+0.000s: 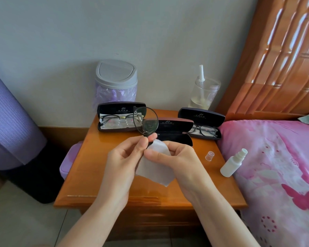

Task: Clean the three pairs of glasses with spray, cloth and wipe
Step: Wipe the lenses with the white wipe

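Left grip [123, 157] pinches the round glasses [145, 123] by their frame, held up in front of the empty middle case [175, 135]; right grip [177, 157] holds the white cloth [155, 169] against their lower part, nearer than that case.

The back of the worktop [96, 166] is taken up by the left glasses case [121, 106], middle glasses case [175, 126] and right glasses case [202, 115], all open. Behind them, passage is closed by a lidded bin [116, 75] and a clear jar [203, 93]. Bare wood is left along the front and left; a clear cap [209, 155] stands near the right edge.

Wooden nightstand [100, 166] carries three glasses cases [175, 138], spray cap [209, 155].
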Demonstrator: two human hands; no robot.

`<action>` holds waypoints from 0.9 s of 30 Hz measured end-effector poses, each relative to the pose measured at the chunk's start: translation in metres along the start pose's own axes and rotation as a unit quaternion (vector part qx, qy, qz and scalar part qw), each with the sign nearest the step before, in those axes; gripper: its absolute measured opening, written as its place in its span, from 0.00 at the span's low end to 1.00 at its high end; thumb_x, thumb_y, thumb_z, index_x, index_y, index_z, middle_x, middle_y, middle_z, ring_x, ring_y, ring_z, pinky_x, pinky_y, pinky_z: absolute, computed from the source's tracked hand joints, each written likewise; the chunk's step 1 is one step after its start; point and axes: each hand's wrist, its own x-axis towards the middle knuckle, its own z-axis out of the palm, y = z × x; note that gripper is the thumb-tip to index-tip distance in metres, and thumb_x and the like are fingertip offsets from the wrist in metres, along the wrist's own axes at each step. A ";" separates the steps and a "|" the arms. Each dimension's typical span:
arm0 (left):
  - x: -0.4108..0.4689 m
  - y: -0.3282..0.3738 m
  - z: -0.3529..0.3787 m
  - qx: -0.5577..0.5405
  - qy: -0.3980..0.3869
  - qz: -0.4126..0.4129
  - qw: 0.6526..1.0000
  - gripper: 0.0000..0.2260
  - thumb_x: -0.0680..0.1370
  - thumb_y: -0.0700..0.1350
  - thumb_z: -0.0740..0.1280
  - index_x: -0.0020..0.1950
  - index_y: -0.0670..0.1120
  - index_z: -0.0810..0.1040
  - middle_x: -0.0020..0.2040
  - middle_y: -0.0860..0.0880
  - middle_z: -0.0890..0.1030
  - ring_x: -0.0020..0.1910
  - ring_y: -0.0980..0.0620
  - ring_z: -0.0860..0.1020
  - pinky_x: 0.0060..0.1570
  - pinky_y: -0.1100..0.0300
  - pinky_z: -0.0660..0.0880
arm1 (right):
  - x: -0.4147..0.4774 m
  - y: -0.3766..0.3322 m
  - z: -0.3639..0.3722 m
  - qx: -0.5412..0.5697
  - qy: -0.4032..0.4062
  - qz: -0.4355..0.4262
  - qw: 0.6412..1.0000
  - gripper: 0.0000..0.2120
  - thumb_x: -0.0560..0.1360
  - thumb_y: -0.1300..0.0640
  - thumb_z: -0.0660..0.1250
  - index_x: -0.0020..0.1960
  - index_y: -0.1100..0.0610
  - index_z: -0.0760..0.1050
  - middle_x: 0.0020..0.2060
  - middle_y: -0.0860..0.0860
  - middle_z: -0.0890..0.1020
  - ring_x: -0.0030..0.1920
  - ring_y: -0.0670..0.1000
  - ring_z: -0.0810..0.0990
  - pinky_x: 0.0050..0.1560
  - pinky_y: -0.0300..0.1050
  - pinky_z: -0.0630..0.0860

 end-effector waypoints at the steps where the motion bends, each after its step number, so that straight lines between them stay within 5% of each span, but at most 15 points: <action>1: 0.000 0.001 0.000 -0.002 -0.002 -0.001 1.000 0.14 0.71 0.55 0.64 0.49 0.51 0.83 0.49 0.53 0.85 0.45 0.56 0.82 0.35 0.63 0.78 | 0.000 0.000 0.000 0.003 0.006 -0.006 1.000 0.14 0.66 0.52 0.76 0.48 0.58 0.83 0.41 0.55 0.85 0.38 0.50 0.82 0.33 0.38 0.77; 11: -0.002 0.005 0.002 0.004 0.006 0.020 1.000 0.09 0.70 0.53 0.65 0.41 0.57 0.85 0.40 0.55 0.84 0.36 0.63 0.78 0.29 0.69 0.73 | 0.000 0.007 0.000 0.022 0.014 -0.033 0.999 0.16 0.68 0.49 0.72 0.48 0.60 0.83 0.39 0.54 0.85 0.37 0.46 0.81 0.37 0.34 0.76; 17: 0.001 0.004 0.001 0.009 0.026 0.020 0.999 0.08 0.71 0.53 0.65 0.43 0.54 0.83 0.40 0.56 0.84 0.39 0.63 0.80 0.33 0.71 0.74 | -0.001 0.008 0.001 0.055 -0.015 -0.013 0.998 0.15 0.70 0.48 0.70 0.52 0.56 0.83 0.47 0.57 0.84 0.46 0.58 0.82 0.45 0.44 0.78; 27: -0.004 0.007 0.004 -0.008 -0.002 0.020 1.000 0.09 0.70 0.53 0.64 0.39 0.58 0.85 0.43 0.56 0.85 0.40 0.62 0.80 0.36 0.70 0.76 | -0.003 0.006 0.004 0.042 0.028 -0.015 0.999 0.20 0.61 0.47 0.75 0.47 0.59 0.83 0.42 0.56 0.85 0.41 0.54 0.83 0.40 0.42 0.77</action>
